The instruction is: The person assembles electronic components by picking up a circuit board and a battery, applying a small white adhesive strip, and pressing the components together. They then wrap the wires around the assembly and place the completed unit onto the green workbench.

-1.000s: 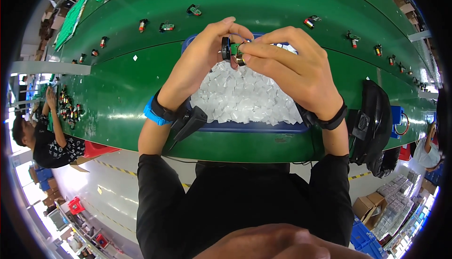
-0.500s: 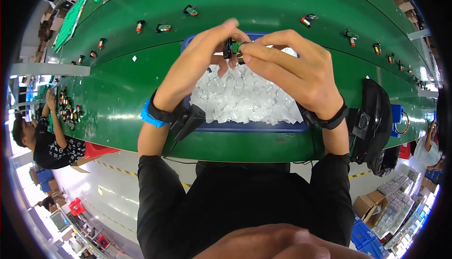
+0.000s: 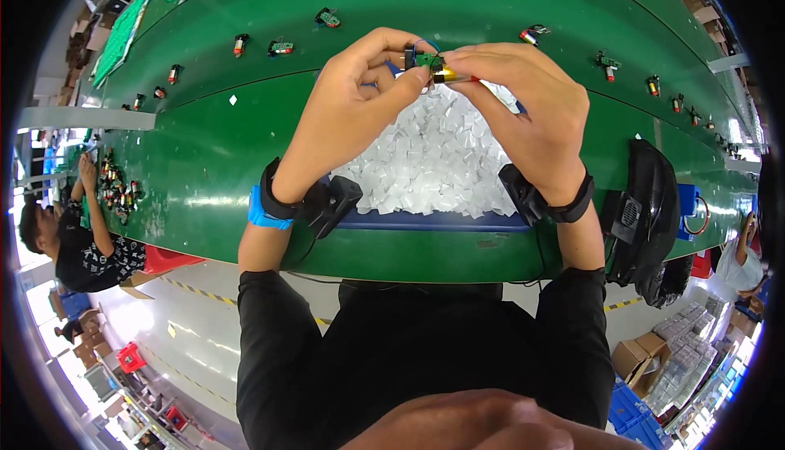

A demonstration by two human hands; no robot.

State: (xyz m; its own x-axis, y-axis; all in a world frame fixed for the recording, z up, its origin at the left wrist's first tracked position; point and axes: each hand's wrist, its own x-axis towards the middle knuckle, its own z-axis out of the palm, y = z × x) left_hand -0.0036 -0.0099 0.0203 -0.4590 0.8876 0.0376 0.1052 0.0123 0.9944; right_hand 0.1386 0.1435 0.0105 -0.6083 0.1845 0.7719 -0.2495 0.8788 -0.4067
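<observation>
Head view shows me two bare hands over a blue plastic tray (image 3: 441, 221) full of little white squares (image 3: 433, 160). Between them, above the tray's far side, is one small gadget (image 3: 426, 59), with a green board, a round black end, thin wires and a shiny gold-and-red cylinder (image 3: 452, 76). Half a second ago the left hand (image 3: 347, 94) was looser; now its fingers curl in and its thumb tip meets the gadget. That hand is about half curled, and I can't tell how hard it squeezes. The right hand (image 3: 540, 111) has its fingertips bunched around the other end. More of the cylinder shows now, and I think both hands share the hold, so the piece should be steadier to work on. Past the tray, similar loose gadgets (image 3: 280, 47) have slid a bit left along the green strip (image 3: 441, 4).
</observation>
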